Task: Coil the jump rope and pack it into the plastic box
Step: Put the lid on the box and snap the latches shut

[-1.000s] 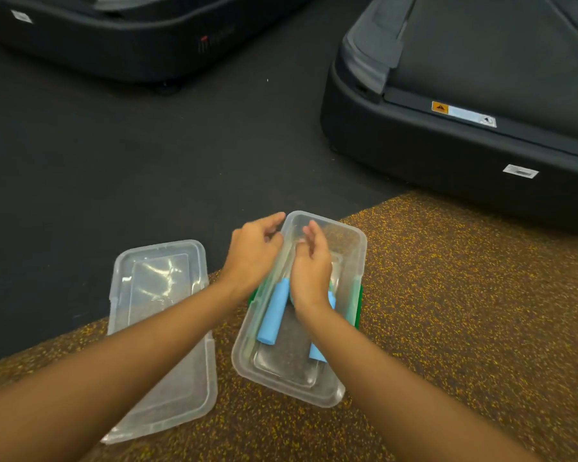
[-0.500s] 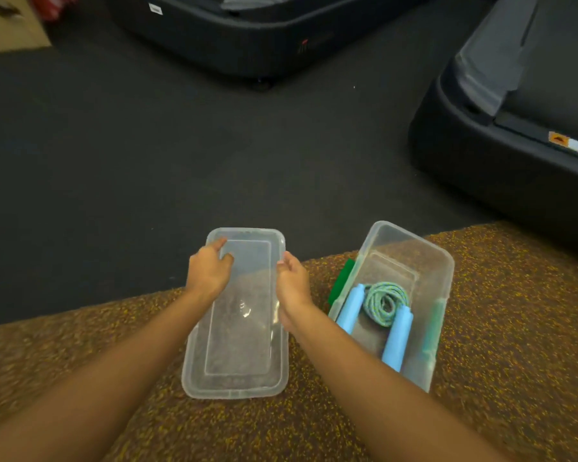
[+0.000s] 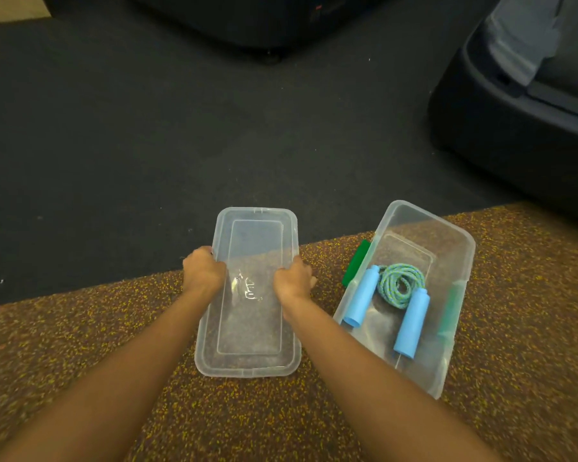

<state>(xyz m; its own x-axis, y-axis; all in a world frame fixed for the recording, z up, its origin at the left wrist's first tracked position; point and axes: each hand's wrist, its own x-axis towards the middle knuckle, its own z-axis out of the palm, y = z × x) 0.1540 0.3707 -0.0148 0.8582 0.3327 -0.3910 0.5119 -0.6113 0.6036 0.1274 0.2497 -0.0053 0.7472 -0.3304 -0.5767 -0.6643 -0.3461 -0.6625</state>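
Since half a second ago, both hands grip lower on the clear lid (image 3: 252, 361), which lies flat on the speckled floor mat (image 3: 514, 328). The left hand (image 3: 203, 274) is curled closed over the lid's 9 o'clock edge, the right hand (image 3: 294, 280) over its 3 o'clock edge, forearms stretched forward. At 3 o'clock, just beside the lid, the open plastic box (image 3: 447, 371) holds the coiled jump rope (image 3: 399, 284) and its blue handles. Bare dark floor (image 3: 147, 145) lies at 12 o'clock.
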